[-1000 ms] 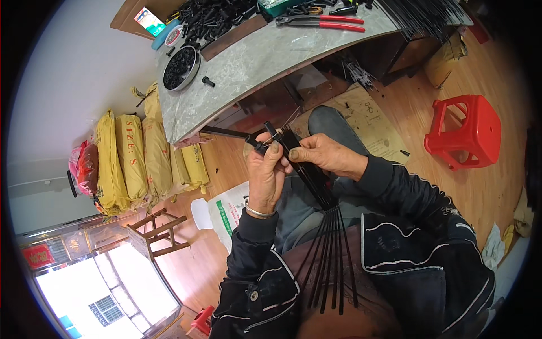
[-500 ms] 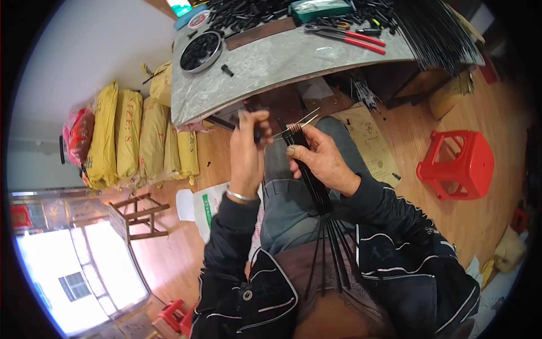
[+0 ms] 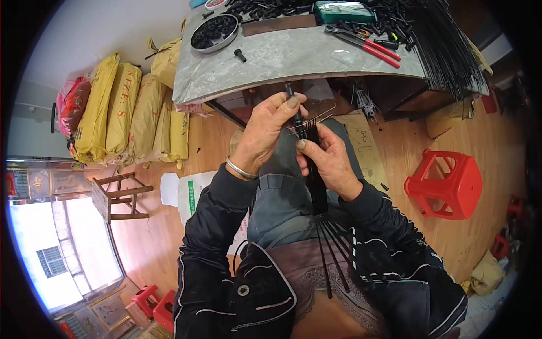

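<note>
My right hand (image 3: 333, 164) is closed round a bundle of thin black ribs (image 3: 317, 192), which looks like a folded umbrella frame. Its lower ends fan out over my lap. Thin pale wires (image 3: 326, 114) stick out sideways near the bundle's top. Between the thumb and fingers of my left hand (image 3: 264, 127) is a short black plastic tube (image 3: 290, 90), standing nearly upright at the top of the ribs. Fingers partly cover where tube and ribs meet, so I cannot tell whether they are joined.
Ahead stands a grey table (image 3: 265, 65) bearing a round tray (image 3: 234, 32) of black parts, red-handled pliers (image 3: 378, 51), a green box (image 3: 344, 12) and long black rods (image 3: 451, 56). Yellow sacks (image 3: 121, 113) lean at left. A red stool (image 3: 446, 183) is at right, a wooden stool (image 3: 121, 195) at left.
My left hand, blurred and apart from the ribs before, has moved right to their top with the black tube. My right hand still holds the bundle. The view has shifted slightly.
</note>
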Demonstrator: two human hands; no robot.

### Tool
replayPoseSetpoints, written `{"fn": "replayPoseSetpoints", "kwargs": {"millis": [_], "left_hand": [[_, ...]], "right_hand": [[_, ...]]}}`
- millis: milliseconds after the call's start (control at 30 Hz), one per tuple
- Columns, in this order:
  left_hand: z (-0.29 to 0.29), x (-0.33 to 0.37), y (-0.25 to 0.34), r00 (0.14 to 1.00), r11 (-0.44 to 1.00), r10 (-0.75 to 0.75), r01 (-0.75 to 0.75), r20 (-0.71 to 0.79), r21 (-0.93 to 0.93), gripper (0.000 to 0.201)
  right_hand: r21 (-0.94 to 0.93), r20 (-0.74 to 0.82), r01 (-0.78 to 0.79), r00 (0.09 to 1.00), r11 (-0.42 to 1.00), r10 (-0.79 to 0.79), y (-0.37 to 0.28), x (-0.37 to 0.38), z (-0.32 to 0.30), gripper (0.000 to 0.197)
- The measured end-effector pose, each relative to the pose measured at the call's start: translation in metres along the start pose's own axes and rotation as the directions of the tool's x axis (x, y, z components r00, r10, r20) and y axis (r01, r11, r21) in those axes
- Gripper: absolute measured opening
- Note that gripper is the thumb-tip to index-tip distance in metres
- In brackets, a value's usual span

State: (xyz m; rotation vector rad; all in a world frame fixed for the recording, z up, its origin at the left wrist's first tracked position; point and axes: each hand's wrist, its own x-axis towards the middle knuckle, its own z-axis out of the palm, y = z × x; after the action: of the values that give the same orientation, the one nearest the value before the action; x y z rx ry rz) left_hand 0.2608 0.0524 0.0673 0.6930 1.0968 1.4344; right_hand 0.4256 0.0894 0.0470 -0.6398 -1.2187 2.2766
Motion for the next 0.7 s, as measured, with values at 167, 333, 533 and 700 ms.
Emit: {"fn": "replayPoseSetpoints", "kwargs": {"millis": [167, 333, 533, 700], "left_hand": [[0.002, -0.003, 0.001, 1.000, 1.000, 0.025, -0.025, -0.012, -0.010, 0.034], [0.001, 0.000, -0.004, 0.996, 0.999, 0.048, -0.049, -0.074, -0.015, 0.031], [0.003, 0.003, -0.005, 0.991, 0.997, 0.032, -0.041, -0.130, -0.071, 0.025], [0.006, 0.008, -0.007, 0.983, 0.997, 0.043, -0.053, -0.177, -0.053, 0.024]], "right_hand": [[0.007, -0.017, -0.007, 1.000, 1.000, 0.007, 0.002, 0.002, 0.002, 0.012], [-0.009, -0.022, -0.011, 1.000, 1.000, 0.011, 0.001, 0.003, 0.002, 0.011], [-0.006, -0.042, -0.033, 0.999, 0.999, 0.032, 0.001, 0.005, 0.002, 0.012], [-0.013, -0.048, -0.030, 0.998, 0.999, 0.030, 0.002, 0.006, 0.002, 0.011]]}}
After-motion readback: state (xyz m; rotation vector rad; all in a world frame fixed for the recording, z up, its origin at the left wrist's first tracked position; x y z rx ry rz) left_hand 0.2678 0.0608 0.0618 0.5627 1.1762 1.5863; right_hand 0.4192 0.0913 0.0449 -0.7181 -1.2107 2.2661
